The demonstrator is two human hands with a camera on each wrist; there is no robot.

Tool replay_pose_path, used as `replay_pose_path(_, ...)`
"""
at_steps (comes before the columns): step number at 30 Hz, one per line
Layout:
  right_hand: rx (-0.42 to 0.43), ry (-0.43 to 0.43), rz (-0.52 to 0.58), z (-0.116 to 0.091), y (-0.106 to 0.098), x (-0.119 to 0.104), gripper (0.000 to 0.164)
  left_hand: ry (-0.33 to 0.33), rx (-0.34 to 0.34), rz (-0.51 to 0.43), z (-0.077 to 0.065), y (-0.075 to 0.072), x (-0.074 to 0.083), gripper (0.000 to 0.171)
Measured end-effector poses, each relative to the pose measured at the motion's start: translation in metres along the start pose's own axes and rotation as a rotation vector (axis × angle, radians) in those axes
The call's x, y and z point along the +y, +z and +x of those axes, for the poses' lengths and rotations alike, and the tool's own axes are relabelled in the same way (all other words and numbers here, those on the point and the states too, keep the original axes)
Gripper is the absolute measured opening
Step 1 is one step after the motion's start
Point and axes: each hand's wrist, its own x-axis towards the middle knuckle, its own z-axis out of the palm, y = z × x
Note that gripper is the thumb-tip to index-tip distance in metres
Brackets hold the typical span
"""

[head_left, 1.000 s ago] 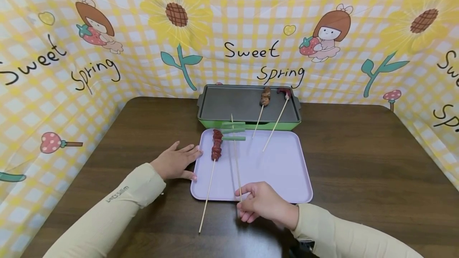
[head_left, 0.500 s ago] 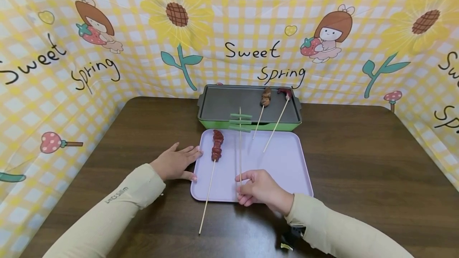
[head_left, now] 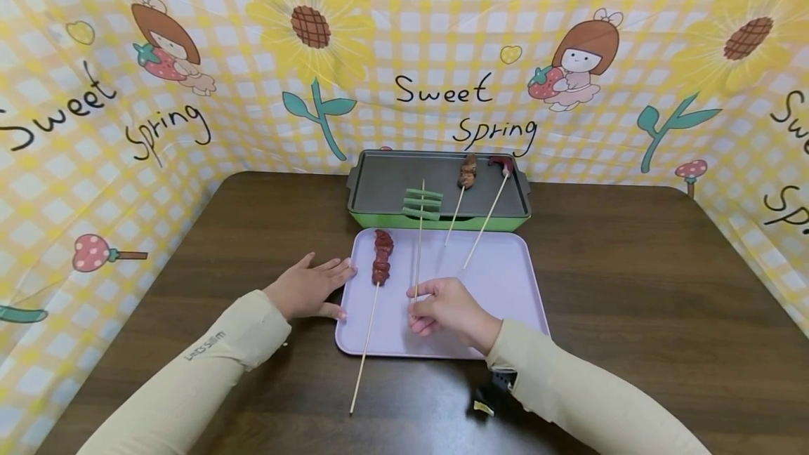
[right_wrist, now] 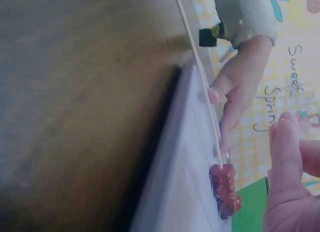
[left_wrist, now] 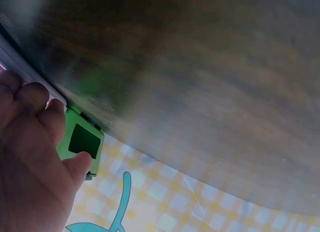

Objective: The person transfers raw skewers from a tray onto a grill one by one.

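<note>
My right hand (head_left: 451, 309) pinches the bare stick of a green vegetable skewer (head_left: 422, 203) between thumb and fingers. Its green strips overlap the near part of the dark griddle (head_left: 385, 174), and the stick slants back over the lilac tray (head_left: 493, 286). In the head view my left hand (head_left: 310, 290) rests with extended fingers on the tray's left rim. A red meat skewer (head_left: 382, 257) lies on the tray's left side, its stick reaching past the front edge; the right wrist view also shows this meat skewer (right_wrist: 226, 189).
On the griddle's right side lie a brown meat skewer (head_left: 468, 171) and a dark red curled skewer (head_left: 504, 164), their sticks sticking out over the tray. Behind the griddle's green base (head_left: 379, 220) hangs a checked cloth (head_left: 379, 111). Brown tabletop (head_left: 632, 286) surrounds the tray.
My right hand has moved forward and upward in view, carrying the green vegetable skewer from over the tray to over the griddle's near part. My left hand has stayed at the tray rim.
</note>
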Motion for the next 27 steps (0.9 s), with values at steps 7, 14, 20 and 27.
replay_pose_path(7,0.003,0.002,0.03,0.006,0.001,-0.004,0.033,0.003,0.006,-0.003,0.001,0.0,0.001,0.082)
replay_pose_path(14,0.015,-0.016,0.033,0.01,0.002,-0.006,0.034,0.002,0.011,0.007,0.001,0.001,-0.001,0.083)
replay_pose_path(20,0.049,-0.027,0.039,0.02,0.003,-0.007,0.036,-0.001,0.016,0.005,0.001,0.003,-0.003,0.083)
replay_pose_path(27,0.109,-0.041,0.04,0.029,0.004,-0.01,0.034,-0.007,0.005,-0.006,0.001,0.003,-0.002,0.083)
